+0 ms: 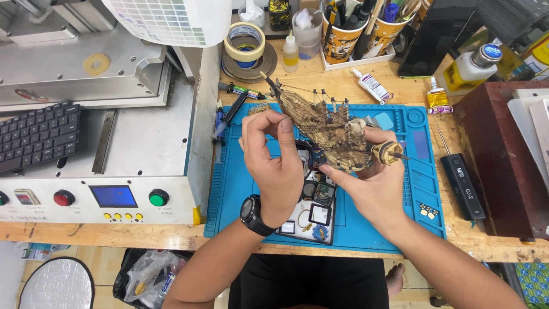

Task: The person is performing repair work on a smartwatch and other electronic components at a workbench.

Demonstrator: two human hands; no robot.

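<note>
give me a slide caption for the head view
Both hands hold a small wooden model ship above a blue work mat.

Model ship [331, 134]: pale unvarnished wood, matt, laser-browned edges, thin thread rigging. Work mat [229, 189]: blue rubbery sheet, matt, moulded ridges. Bench [492, 243]: bare light wood, scuffed and stained. Machine housing [143, 137]: brushed grey metal, dull sheen. Wristwatch [252, 213]: black matt plastic. Tape roll [245, 43]: cream paper. Bottle [472, 67]: translucent plastic.

Both hands hold a wooden model ship [329, 129] above blue mat [240, 183].
</note>
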